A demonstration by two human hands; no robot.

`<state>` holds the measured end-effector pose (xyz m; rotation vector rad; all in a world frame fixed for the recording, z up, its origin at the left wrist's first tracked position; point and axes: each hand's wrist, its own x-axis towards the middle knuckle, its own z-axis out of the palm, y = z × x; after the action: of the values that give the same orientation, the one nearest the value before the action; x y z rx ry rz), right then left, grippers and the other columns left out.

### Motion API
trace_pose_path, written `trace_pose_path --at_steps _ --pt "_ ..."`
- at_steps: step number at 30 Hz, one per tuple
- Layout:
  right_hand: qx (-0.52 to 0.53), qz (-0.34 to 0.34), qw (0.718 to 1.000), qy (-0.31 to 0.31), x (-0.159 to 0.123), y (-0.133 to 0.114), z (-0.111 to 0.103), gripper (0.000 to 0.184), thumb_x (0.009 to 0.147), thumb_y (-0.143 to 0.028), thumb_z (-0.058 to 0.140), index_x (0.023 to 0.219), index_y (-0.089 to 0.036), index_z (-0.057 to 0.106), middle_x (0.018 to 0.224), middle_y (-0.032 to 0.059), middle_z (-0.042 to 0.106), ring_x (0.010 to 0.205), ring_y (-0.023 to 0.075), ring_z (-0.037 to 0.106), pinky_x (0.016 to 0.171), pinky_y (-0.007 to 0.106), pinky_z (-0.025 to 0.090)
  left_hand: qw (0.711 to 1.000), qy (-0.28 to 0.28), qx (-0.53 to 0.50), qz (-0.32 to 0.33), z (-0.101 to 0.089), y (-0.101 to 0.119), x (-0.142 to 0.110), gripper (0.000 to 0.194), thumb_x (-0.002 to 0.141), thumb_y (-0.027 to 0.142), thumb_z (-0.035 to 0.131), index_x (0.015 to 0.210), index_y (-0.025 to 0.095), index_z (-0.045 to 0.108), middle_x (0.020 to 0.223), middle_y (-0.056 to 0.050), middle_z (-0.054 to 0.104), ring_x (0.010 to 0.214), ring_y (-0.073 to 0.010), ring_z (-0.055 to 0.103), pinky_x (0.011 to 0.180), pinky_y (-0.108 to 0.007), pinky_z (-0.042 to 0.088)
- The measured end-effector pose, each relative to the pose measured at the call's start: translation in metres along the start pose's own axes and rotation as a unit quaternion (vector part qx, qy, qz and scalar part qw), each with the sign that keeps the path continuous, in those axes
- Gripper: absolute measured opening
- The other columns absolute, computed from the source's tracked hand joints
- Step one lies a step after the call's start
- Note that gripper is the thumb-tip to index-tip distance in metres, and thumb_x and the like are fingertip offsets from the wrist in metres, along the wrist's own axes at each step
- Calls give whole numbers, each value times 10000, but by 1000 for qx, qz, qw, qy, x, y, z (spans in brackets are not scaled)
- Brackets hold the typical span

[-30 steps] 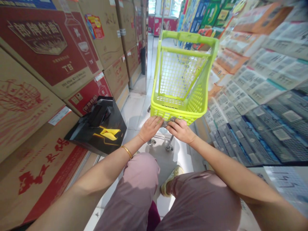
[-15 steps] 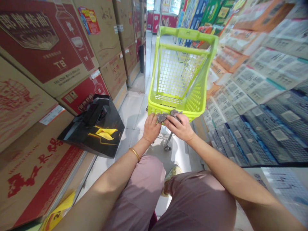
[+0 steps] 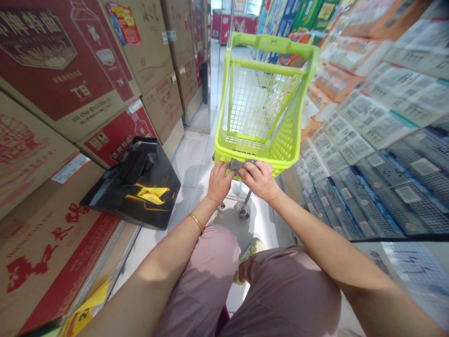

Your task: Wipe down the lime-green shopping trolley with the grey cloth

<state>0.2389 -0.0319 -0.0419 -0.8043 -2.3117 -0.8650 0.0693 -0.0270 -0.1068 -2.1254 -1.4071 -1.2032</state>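
A lime-green shopping cart (image 3: 259,147) stands in front of me, its mesh basket tilted and its wheels on the tiled floor. My left hand (image 3: 220,180) is closed at the basket's near rim, fingers curled against a crumpled grey cloth (image 3: 235,164). My right hand (image 3: 258,179) is closed on the same cloth just to the right, its fingertips bent over the bunched fabric by the rim. Between the two hands the middle of the cloth shows; its ends are hidden under my fingers.
Stacked cardboard cartons (image 3: 87,56) line the left side. A black gift bag (image 3: 140,192) with a yellow ribbon leans on the floor before them. Packaged goods (image 3: 368,140) fill the sloping shelf on the right. My knees (image 3: 213,262) are bent beneath my arms.
Both hands have shifted slightly up, and the right has slid a little left, closer to the left hand. Less of the cloth shows at the right hand. The cart looks almost unmoved.
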Motion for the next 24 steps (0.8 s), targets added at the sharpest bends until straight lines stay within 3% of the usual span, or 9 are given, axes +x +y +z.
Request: trace_pose_path --at_steps 4,9,12,18,24 --pt "24 2 1000 -19 -11 -3 10 181 912 -231 483 1014 -231 633 1012 54 650 968 174 460 773 322 297 1000 0 -22 10 0 -2 2 281 934 231 387 859 198 656 1087 -75 626 1111 -205 505 949 -376 432" --pt "30 -93 993 -62 -31 -14 25 194 909 -168 465 926 -197 656 986 44 669 942 163 483 758 314 294 999 25 -32 27 0 -4 1 247 933 232 418 985 222 659 1071 -71 622 1091 -200 501 930 -364 420" --pt "26 -107 991 -77 -35 -17 29 200 913 -180 459 956 -195 653 1005 46 668 963 167 484 768 316 299 998 41 -35 28 1 -5 1 223 927 250 446 985 233 661 1059 -67 620 1079 -199 501 918 -359 421" --pt "-15 -65 998 -20 -19 -10 7 201 909 -189 464 978 -211 651 1004 50 662 926 169 468 794 322 305 998 52 -24 22 2 -5 1 234 934 269 435 992 233 658 1042 -63 616 1072 -196 496 919 -353 419" --pt "-55 53 997 26 8 0 -20 250 918 -245 442 1087 -263 625 1019 60 636 924 188 453 798 343 319 997 59 -36 28 1 0 2 251 934 238 428 853 214 664 998 -56 613 1038 -194 489 889 -339 418"
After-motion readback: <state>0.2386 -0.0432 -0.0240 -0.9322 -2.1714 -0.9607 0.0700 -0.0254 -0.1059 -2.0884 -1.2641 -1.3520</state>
